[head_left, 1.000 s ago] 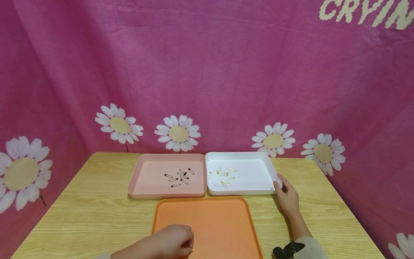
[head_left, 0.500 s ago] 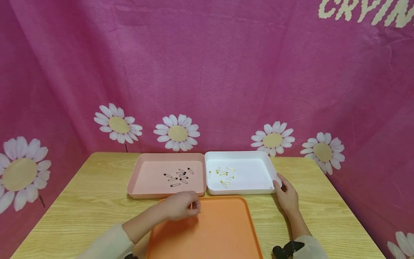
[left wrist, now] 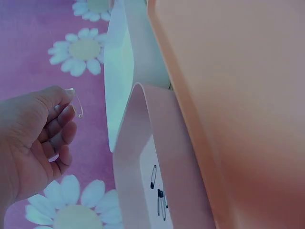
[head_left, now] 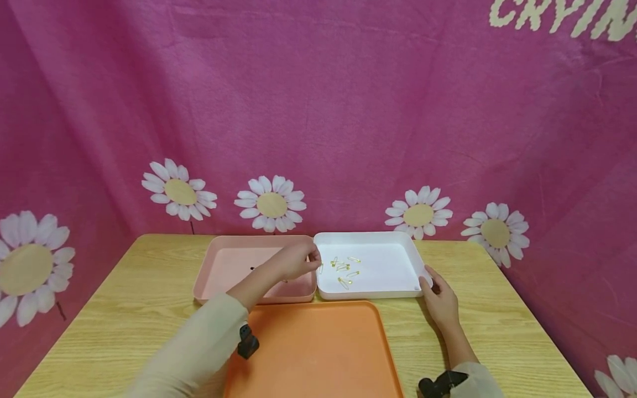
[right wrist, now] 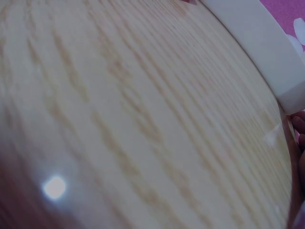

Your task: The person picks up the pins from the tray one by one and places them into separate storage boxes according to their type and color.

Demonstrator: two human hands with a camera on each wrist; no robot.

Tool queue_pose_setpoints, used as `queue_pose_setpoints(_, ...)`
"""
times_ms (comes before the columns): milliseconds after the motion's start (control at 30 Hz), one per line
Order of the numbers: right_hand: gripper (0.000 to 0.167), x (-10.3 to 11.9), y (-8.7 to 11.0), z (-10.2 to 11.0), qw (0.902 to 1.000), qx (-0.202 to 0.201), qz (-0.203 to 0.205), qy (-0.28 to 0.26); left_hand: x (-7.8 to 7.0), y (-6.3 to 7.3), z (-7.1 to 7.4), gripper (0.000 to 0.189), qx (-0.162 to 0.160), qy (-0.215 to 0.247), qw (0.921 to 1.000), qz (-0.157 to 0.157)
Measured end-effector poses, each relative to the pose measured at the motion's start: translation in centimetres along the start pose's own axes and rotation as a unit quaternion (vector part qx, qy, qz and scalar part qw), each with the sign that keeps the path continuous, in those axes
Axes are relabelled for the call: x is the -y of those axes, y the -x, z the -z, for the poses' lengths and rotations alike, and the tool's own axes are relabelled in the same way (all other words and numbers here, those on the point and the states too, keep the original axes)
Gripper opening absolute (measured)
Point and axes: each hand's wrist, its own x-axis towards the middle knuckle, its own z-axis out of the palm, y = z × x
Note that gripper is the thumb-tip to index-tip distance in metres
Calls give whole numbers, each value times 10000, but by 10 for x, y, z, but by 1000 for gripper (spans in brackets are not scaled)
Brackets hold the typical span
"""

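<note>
My left hand (head_left: 294, 262) is over the right side of the pink tray (head_left: 221, 273), close to the wall it shares with the white tray (head_left: 385, 272). Between thumb and forefinger it pinches a gold safety pin (left wrist: 79, 105), seen in the left wrist view. Several gold safety pins (head_left: 343, 267) lie in the white tray's left half. Black safety pins (left wrist: 153, 177) lie in the pink tray, mostly hidden behind my left hand and forearm in the head view. At the white tray's front right corner, my right hand (head_left: 443, 303) holds the rim.
An orange tray (head_left: 318, 354) lies flat on the wooden table (head_left: 114, 326), in front of the two deeper trays. Behind the table hangs a pink cloth (head_left: 318, 121) with daisies. A black wrist device (head_left: 443, 383) sits on my right sleeve.
My left hand has risen from over the orange tray, moving forward and slightly right to the boundary between the pink and white trays. My right hand stays at the white tray's corner.
</note>
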Motion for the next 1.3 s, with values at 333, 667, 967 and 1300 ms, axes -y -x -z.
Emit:
queue_pose_setpoints(333,54,0,1,-2,9999,77,-64,-68,18,-36,-11,11,-174,58,9970,756)
queue_pose_setpoints(667,52,-2,-2,-2,10000,-57,26,-3,22,-50,-18,12,-314,-367,9936,1021)
queue_pose_setpoints(967,51,-3,-1,-2,9999,-107,18,-54,23,-53,-26,12,-497,-568,9897,1216)
queue_pose_setpoints(1300,51,-5,-2,-2,9999,-108,35,-46,25,-58,-32,12,-693,-513,9869,1361)
